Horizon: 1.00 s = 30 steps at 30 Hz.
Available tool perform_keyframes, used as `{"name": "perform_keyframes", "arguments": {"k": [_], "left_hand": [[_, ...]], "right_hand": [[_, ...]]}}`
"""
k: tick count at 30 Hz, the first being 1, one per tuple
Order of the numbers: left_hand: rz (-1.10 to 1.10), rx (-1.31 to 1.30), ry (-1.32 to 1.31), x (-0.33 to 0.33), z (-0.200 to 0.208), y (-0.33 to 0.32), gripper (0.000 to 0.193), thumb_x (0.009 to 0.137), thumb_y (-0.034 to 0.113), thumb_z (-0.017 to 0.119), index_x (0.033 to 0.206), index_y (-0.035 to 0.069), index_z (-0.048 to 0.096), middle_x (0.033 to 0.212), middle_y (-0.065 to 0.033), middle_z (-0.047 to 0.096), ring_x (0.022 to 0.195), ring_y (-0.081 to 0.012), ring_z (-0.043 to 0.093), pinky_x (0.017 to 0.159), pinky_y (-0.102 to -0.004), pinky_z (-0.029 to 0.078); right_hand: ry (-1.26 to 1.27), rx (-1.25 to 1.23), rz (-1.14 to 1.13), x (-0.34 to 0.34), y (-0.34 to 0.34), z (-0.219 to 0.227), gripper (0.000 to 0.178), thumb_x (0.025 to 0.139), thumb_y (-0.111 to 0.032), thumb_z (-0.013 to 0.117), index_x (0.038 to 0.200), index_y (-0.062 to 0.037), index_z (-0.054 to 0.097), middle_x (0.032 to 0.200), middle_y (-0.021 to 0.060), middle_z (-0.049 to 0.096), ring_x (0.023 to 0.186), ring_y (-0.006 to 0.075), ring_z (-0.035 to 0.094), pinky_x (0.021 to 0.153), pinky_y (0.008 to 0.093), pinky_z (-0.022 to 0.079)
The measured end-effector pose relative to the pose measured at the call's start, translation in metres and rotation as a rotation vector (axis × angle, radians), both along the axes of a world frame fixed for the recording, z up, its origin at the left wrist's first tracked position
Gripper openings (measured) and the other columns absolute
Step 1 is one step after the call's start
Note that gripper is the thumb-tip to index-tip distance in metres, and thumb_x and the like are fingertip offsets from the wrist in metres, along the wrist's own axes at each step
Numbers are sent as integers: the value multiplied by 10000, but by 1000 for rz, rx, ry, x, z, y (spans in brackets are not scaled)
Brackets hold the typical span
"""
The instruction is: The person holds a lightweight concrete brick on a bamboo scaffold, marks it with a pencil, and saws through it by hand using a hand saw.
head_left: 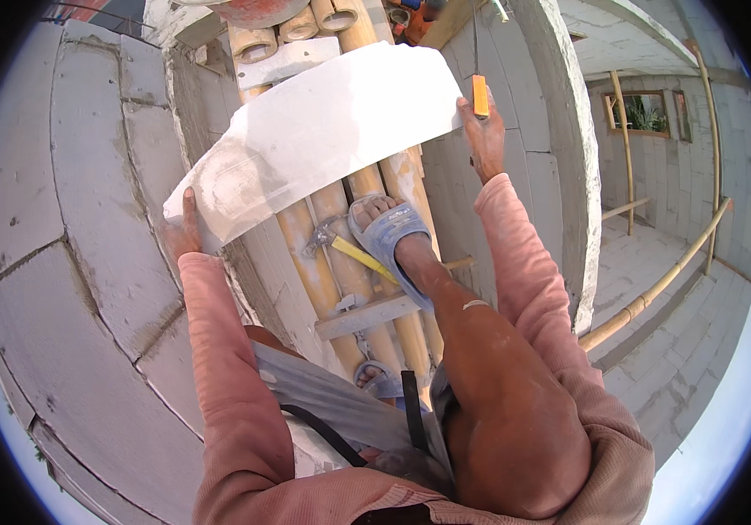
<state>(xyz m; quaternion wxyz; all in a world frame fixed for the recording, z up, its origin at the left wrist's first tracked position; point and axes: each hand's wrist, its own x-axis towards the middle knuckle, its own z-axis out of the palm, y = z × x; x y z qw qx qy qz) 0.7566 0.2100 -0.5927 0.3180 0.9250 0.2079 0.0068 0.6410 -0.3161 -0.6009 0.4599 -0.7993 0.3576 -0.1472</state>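
Observation:
A large white lightweight concrete block (340, 114) with one curved, broken edge spans the space between my hands, over the bamboo poles. My left hand (185, 226) grips its lower left corner, thumb on the face and other fingers mostly hidden behind. At the upper right end, my right hand (484, 131) is closed on the edge. An orange-handled tool (480, 96) with a thin dark shaft shows right by the right fingers; whether they touch it I cannot tell. A yellow-handled hammer (359, 257) lies on the bamboo beside my sandalled foot (390, 226).
Bamboo poles (403, 337) tied with a wooden crosspiece (375, 317) form the platform under my feet. Block walls rise at left (87, 166) and right (578, 166). A reddish bucket (261, 9) stands at the far end. Below right, a bamboo rail (655, 289) crosses a lower room.

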Motion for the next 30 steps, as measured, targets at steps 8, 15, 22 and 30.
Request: {"name": "perform_keyframes", "arguments": {"k": [8,15,22,30], "left_hand": [[-78,72,183,27,15,-21,1139,660,758,818,1348,-116,573,1317,-272,652,1223,-390,631,1081,-436,464],[-182,484,55,19,-9,-34,1092,816,783,655,1528,-3,395,1500,-304,439,1474,-403,357,1196,-556,290],[-878,594,-338,-16,0,-220,803,974,731,426,1630,285,294,1675,-92,266,1581,-268,165,1249,-653,74],[-814,741,-253,-18,-17,-226,801,975,788,300,1636,337,268,1703,-18,234,1584,-205,160,1269,-626,72]], "right_hand": [[-2,8,-61,-73,9,14,767,994,-405,673,1554,37,388,1455,219,568,1360,322,536,1158,396,384],[65,-83,-172,-73,40,26,725,996,-360,658,1567,-15,373,1196,187,707,1173,312,667,1043,373,470],[72,-40,-101,-72,37,27,786,999,-470,632,1575,-8,362,1524,223,510,1400,360,508,1159,393,385],[140,-108,-11,-76,4,-2,747,951,-440,682,1558,-83,434,1396,175,628,1281,307,605,1104,397,442]]}}
